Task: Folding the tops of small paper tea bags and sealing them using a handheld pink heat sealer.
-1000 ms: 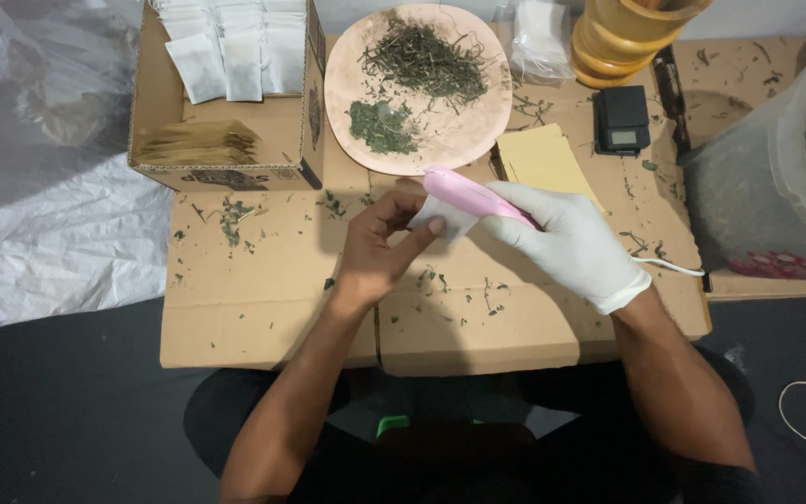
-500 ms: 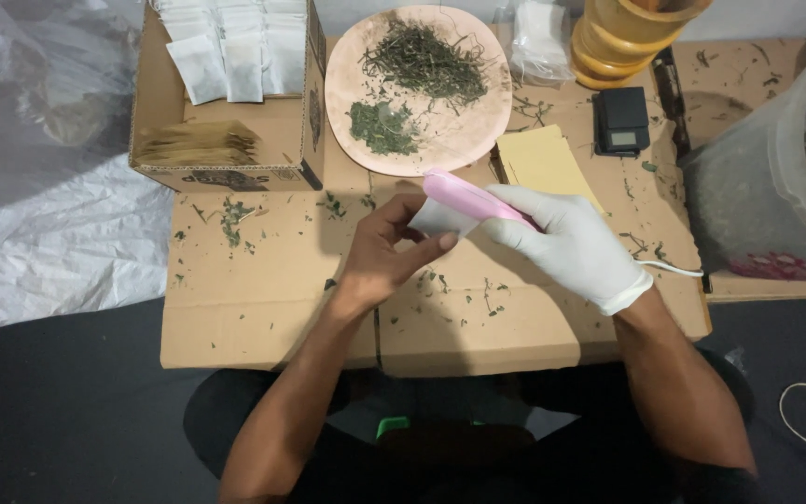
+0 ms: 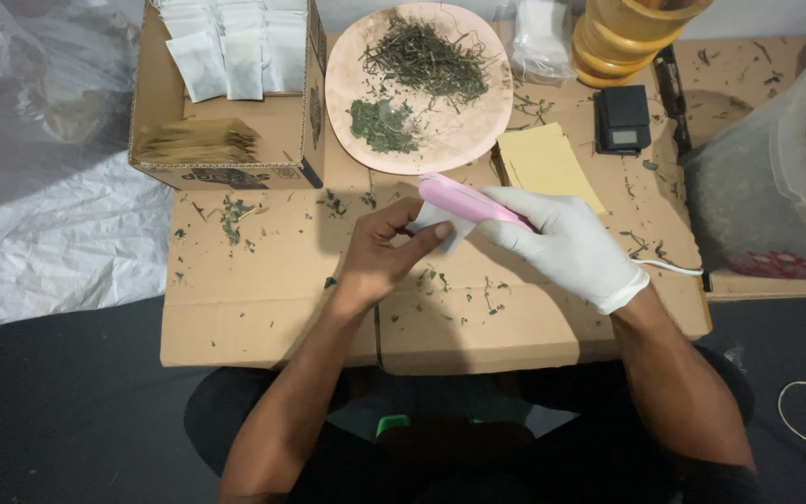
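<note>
A small white sachet [image 3: 436, 220] is pinched in the grip of the bare left hand [image 3: 380, 247], thumb and fingers clamped on it, above the middle of the cardboard table [image 3: 263, 289]. The gloved right hand [image 3: 566, 245] is closed around a pink handheld sealer [image 3: 464, 199], whose tip sits on the sachet's upper edge; a white cord [image 3: 669, 267] runs from the glove toward the table's right edge. Just behind the sealer lies a stack of yellow envelopes [image 3: 543, 161]. At the far edge sits a pink plate [image 3: 487, 112] with two heaps of dried green herbs [image 3: 426, 61]. In the far left corner stands an open cardboard box [image 3: 235, 117] holding more white sachets [image 3: 235, 47]. A small black scale [image 3: 621, 119] lies toward the far right, beside a clear plastic tub [image 3: 776, 168]. Herb crumbs are scattered across the table.
</note>
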